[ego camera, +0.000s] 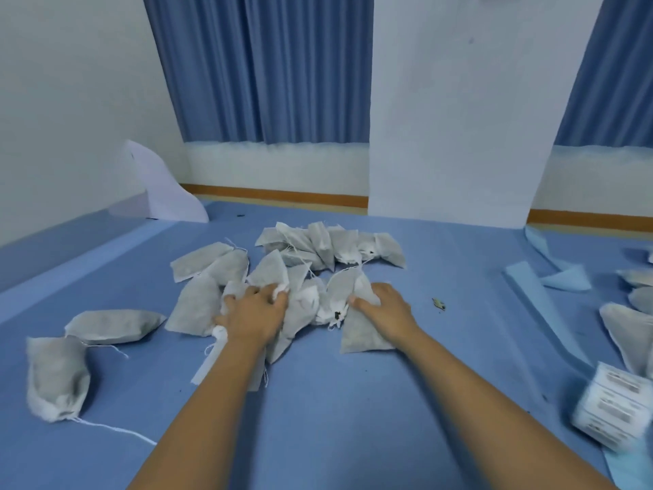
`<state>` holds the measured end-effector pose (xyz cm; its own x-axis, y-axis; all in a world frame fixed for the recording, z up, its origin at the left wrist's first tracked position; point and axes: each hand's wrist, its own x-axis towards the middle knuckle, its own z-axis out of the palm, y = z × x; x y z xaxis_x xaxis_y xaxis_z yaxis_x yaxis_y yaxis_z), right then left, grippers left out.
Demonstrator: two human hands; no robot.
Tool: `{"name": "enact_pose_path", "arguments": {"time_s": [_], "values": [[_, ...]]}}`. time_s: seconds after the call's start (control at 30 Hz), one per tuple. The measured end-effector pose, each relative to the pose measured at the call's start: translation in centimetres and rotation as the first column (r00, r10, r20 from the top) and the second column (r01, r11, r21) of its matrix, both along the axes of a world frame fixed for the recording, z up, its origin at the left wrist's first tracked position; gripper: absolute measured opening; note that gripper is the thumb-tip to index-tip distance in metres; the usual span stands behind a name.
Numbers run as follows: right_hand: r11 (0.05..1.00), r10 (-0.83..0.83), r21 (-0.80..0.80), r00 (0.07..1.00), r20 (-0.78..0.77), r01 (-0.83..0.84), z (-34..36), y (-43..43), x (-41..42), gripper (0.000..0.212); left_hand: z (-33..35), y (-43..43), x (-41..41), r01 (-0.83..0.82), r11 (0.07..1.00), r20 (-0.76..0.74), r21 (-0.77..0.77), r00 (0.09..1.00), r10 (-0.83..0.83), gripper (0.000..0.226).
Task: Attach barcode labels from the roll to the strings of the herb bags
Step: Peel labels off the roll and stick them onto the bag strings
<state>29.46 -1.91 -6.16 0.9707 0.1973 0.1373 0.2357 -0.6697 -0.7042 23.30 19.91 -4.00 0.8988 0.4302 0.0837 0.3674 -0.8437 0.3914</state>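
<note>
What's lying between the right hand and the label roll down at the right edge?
In the head view, bare blue surface fills the stretch between the right hand and the label roll. A small dark scrap lies just right of the hand, off that line.

White walls (70, 83), blue pleated curtains (261, 65), orange baseboard (275, 195), blue floor (353, 401).

Both arms bare, stretched fwd, forearms angling in toward each other. Left hand (254, 309) palm down, fingers curled in a loose grip. Right hand (387, 307) palm down, fingers bent, thumb out toward the left.
</note>
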Motion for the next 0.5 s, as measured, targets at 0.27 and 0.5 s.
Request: {"name": "enact_pose_path", "arguments": {"time_s": [0.27,0.5], "values": [[0.944,-0.310,0.213,0.896,0.317,0.251,1.0,-0.1,-1.5,0.061,4.4,0.5,-1.8,0.041,0.995,0.137,0.090,0.989,-0.053,0.056],[0.739,-0.551,0.513,0.829,0.089,0.436,5.0,1.8,8.4,0.037,5.7,2.6,9.4,-0.060,0.966,0.307,0.253,0.951,-0.021,0.038]]}}
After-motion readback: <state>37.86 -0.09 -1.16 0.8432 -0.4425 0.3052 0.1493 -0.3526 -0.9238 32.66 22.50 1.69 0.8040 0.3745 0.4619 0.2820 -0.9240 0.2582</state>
